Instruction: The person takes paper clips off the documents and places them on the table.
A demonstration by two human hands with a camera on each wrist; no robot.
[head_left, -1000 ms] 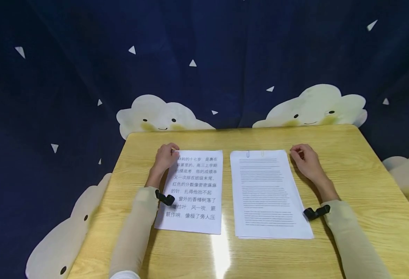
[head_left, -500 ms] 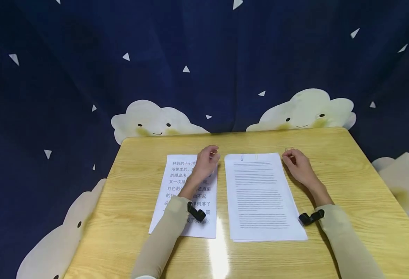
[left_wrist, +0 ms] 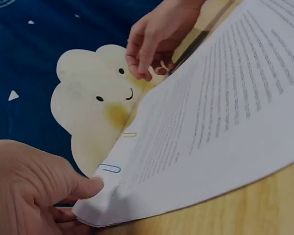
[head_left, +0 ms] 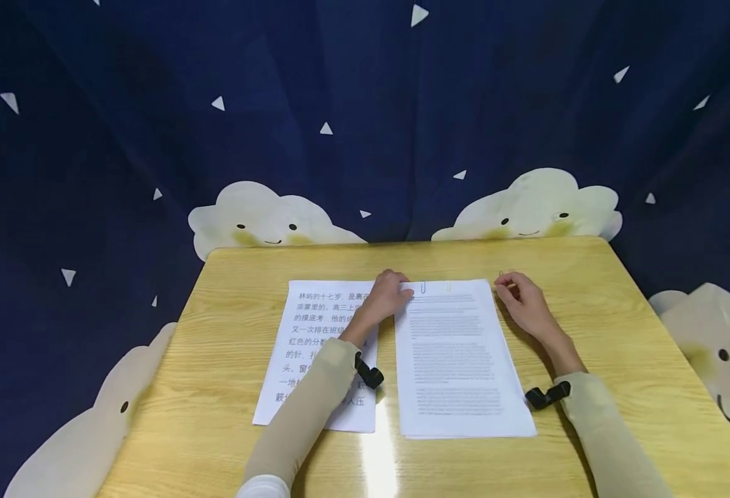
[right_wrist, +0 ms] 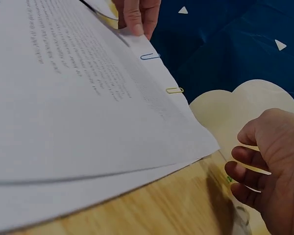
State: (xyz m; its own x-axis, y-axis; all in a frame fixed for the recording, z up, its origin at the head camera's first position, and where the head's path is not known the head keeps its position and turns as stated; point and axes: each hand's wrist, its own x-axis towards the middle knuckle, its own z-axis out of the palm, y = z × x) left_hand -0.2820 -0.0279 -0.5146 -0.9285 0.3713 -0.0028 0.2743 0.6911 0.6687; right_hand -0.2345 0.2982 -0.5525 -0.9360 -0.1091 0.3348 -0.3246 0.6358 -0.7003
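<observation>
My left hand is at the upper left corner of the right-hand stack of printed sheets. In the left wrist view its thumb lies on top of that corner and the fingers go underneath, pinching it. A blue paper clip and a yellow paper clip sit on the stack's top edge. My right hand hovers by the upper right corner, fingers loosely curled, with a gap between thumb and fingers in the right wrist view. Something small and thin shows by its fingertips, too unclear to name.
A large-print sheet lies left of the stack, partly under my left forearm. Both rest on a wooden table. Behind it hangs a dark blue curtain with clouds and white triangles.
My left hand has moved right, from the large-print sheet's upper left corner across it to the stack's corner, which it now pinches. The right hand stays near the stack's upper right. The view shifts slightly.
</observation>
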